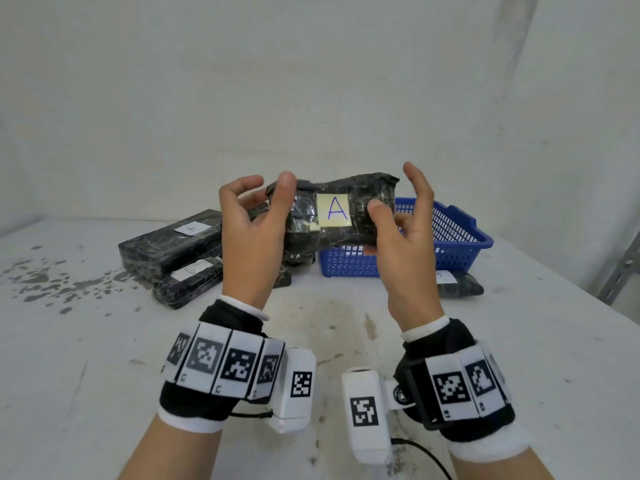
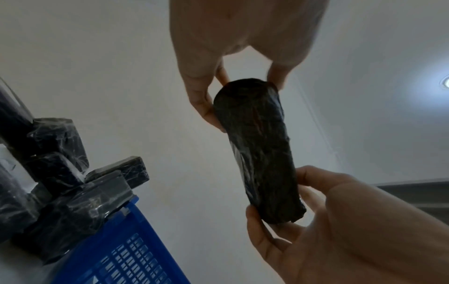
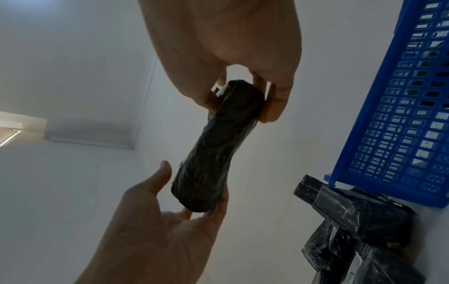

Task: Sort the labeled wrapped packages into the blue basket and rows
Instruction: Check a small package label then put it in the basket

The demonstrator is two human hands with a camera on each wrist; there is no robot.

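Packages wrapped in black film are the matter here, and they sit on a broad white table [image 1: 104,358] whose top is scuffed, with dark flecks of worn paint below and left of the grip; plain white walls close the room behind it. Below and behind the grip, slightly right, a single blue basket [image 1: 460,233] stands on the table. Left of and below the grip lie two labeled packages, a long box [image 1: 166,244] and a smaller one [image 1: 188,284] touching its near side; more dark packages lie behind the hands, their number unclear. One further package [image 1: 459,285] lies just in front of the basket's right corner. Held up above the table between both hands is one package [image 1: 346,188] bearing a yellow note with the letter A [image 1: 334,210]. The left hand [image 1: 251,230] pinches its left end between thumb and fingers; the right hand [image 1: 405,233] pinches its right end likewise.
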